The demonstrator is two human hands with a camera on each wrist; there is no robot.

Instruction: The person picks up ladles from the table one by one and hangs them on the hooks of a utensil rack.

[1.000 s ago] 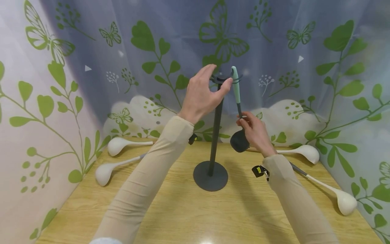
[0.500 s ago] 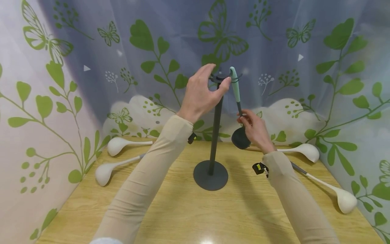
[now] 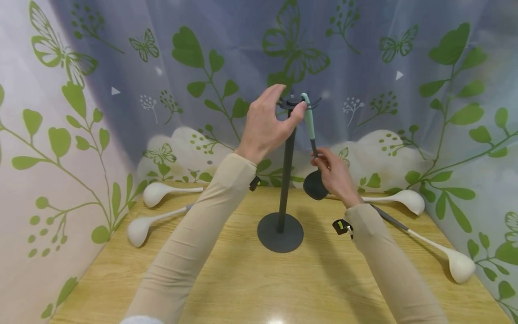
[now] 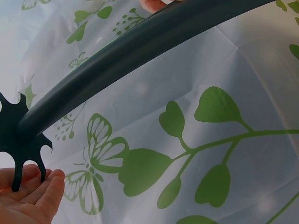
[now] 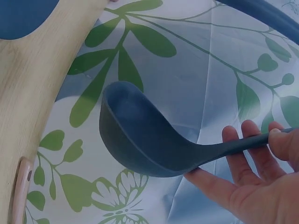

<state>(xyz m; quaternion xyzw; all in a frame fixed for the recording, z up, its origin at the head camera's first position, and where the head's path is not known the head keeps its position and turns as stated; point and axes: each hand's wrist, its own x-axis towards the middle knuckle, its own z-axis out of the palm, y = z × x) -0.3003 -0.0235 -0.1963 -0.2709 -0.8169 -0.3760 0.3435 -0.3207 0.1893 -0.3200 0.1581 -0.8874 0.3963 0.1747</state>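
Note:
A dark stand with a hooked top (image 3: pixel 292 102), a thin pole and a round base rises mid-table in the head view. My left hand (image 3: pixel 267 119) holds around this top, thumb and fingers on either side; in the left wrist view two hooks (image 4: pixel 43 168) overlap its fingers. A ladle with a mint-green handle (image 3: pixel 309 119) and a dark bowl (image 5: pixel 135 130) hangs upright beside the pole. My right hand (image 3: pixel 333 173) pinches its dark neck just above the bowl. The handle's looped end overlaps the hooks beside my left thumb.
Two white ladles lie at the left, one behind (image 3: pixel 155 194) and one in front (image 3: pixel 139 231). At the right lie another white ladle (image 3: pixel 408 202) and a grey-handled one (image 3: pixel 461 266). A patterned curtain (image 3: pixel 222 40) stands behind the wooden table (image 3: pixel 226 279).
The mint-handled ladle in my right hand has shifted slightly left and its looped top sits lower, closer in to the stand. My left hand has stayed at the hooks.

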